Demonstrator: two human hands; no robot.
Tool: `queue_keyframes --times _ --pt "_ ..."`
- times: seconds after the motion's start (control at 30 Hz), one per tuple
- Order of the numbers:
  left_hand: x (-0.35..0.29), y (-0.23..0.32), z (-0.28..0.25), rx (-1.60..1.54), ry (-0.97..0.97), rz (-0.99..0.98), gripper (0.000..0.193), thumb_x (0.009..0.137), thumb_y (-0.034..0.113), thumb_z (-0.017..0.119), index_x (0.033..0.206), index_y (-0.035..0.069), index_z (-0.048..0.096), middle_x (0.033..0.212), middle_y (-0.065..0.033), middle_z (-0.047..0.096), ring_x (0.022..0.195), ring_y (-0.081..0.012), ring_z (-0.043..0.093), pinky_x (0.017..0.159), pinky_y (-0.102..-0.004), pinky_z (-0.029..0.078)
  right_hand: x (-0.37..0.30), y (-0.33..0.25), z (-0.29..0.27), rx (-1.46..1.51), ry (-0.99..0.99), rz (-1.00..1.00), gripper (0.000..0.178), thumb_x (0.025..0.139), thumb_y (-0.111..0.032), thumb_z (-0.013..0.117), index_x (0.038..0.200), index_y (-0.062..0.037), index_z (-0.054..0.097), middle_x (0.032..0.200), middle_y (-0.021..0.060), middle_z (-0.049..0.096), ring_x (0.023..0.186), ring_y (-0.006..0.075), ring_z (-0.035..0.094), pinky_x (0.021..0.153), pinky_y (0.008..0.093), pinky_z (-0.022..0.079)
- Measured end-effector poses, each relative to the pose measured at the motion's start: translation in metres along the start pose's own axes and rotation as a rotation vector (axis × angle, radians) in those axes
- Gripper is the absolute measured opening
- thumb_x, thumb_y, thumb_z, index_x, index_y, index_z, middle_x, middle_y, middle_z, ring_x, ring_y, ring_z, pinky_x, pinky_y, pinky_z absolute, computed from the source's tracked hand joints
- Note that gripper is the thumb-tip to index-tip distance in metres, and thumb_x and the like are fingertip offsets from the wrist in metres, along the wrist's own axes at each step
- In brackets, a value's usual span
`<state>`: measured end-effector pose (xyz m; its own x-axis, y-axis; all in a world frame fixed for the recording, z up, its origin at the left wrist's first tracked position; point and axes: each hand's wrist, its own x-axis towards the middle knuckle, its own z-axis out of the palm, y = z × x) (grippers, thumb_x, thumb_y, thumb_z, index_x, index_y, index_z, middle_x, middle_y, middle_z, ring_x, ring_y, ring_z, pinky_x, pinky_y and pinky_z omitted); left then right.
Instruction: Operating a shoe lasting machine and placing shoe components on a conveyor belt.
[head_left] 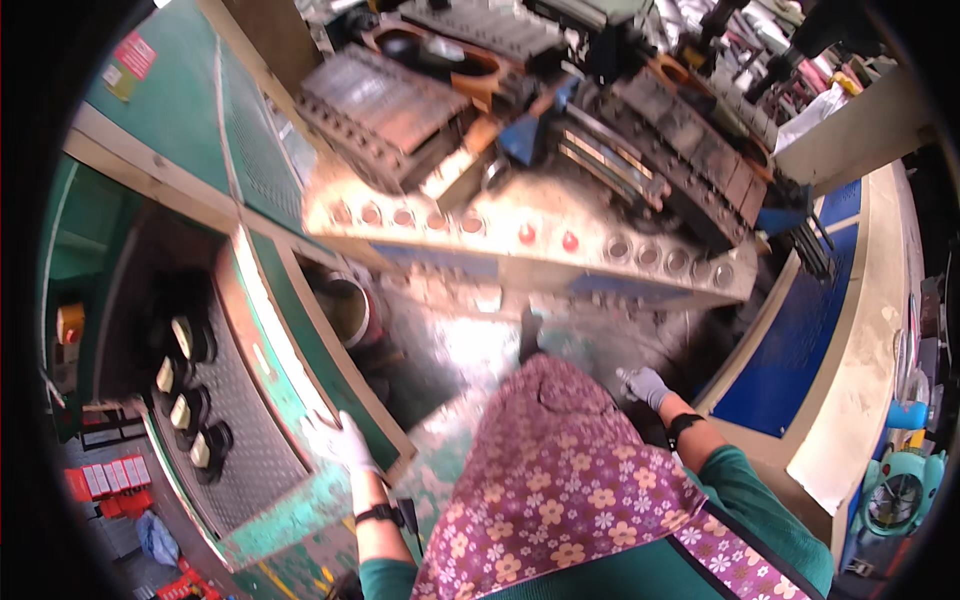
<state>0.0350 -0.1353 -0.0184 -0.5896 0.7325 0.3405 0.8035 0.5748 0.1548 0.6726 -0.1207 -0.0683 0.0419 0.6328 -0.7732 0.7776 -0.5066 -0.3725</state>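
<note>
My left hand [340,440], in a white glove, lies against the worn green edge of a tray frame [285,500] at lower left. Its fingers are stretched out and its thumb stands apart. On the frame's grey textured plate [262,440] stand several black pieces with cream tops [208,445], shaped somewhat like shoe parts. My right hand [645,386], also white-gloved, hangs in the air right of my flowered apron [560,470]. Its fingers point left, spread a little, and nothing shows in them.
Ahead is a machine bench [510,275] with round buttons, two of them red. Heavy metal mould blocks [390,110] sit above it. A bucket [352,310] stands beneath, at left. The blue-panelled cabinet [790,350] flanks me on the right, with a turquoise fan [893,497] beyond.
</note>
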Motion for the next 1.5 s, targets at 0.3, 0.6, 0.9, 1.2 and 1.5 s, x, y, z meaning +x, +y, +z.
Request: queue_keyframes --times 0.3,0.6,0.9,1.2,1.5 --pt "0.112 0.017 0.031 0.100 -0.165 -0.104 0.091 0.077 0.039 0.076 0.151 0.005 0.034 0.157 -0.0221 0.029 0.145 -0.0367 0.029 0.117 -0.0507 0.026 0.006 -0.291 -0.082 0.157 0.166 -0.701 0.036 0.099 -0.031 0.056 0.079 -0.0039 0.068 0.072 0.0110 0.068 0.070 0.0259 0.065 0.070 0.0365 0.050" --pt "0.152 0.041 0.044 0.132 -0.052 -0.118 0.086 0.075 0.031 0.075 0.148 0.005 0.036 0.163 -0.0099 0.021 0.146 -0.0325 0.028 0.116 -0.0487 0.027 0.154 -0.550 -0.275 0.005 0.923 -0.946 0.046 0.088 -0.036 0.065 0.121 -0.0031 0.063 0.115 0.0210 0.065 0.109 0.0370 0.062 0.094 0.0440 0.048" --pt "0.159 0.054 0.035 0.162 -0.162 -0.240 0.090 0.074 0.021 0.076 0.151 0.005 0.032 0.164 -0.0103 0.018 0.147 -0.0331 0.027 0.117 -0.0474 0.026 0.280 -0.646 -0.330 -0.433 0.676 -0.573 0.070 0.073 -0.052 0.077 0.114 0.0040 0.064 0.110 0.0258 0.069 0.106 0.0380 0.067 0.089 0.0447 0.053" --pt "0.168 0.060 0.041 0.227 -0.216 -0.254 0.097 0.076 0.028 0.075 0.156 0.008 0.023 0.165 -0.0118 0.017 0.147 -0.0324 0.026 0.120 -0.0472 0.022 0.299 -0.680 -0.341 -0.451 0.635 -0.603 0.063 0.064 -0.045 0.084 0.108 -0.0017 0.071 0.107 0.0208 0.071 0.103 0.0357 0.067 0.088 0.0435 0.053" --pt "0.166 0.071 0.014 0.144 -0.187 -0.241 0.095 0.072 0.025 0.078 0.151 0.005 0.029 0.162 -0.0132 0.022 0.145 -0.0338 0.030 0.117 -0.0474 0.025 0.267 -0.638 -0.316 -0.212 0.878 -0.752 0.083 0.066 -0.051 0.081 0.133 -0.0078 0.058 0.125 0.0184 0.066 0.119 0.0361 0.060 0.098 0.0457 0.048"
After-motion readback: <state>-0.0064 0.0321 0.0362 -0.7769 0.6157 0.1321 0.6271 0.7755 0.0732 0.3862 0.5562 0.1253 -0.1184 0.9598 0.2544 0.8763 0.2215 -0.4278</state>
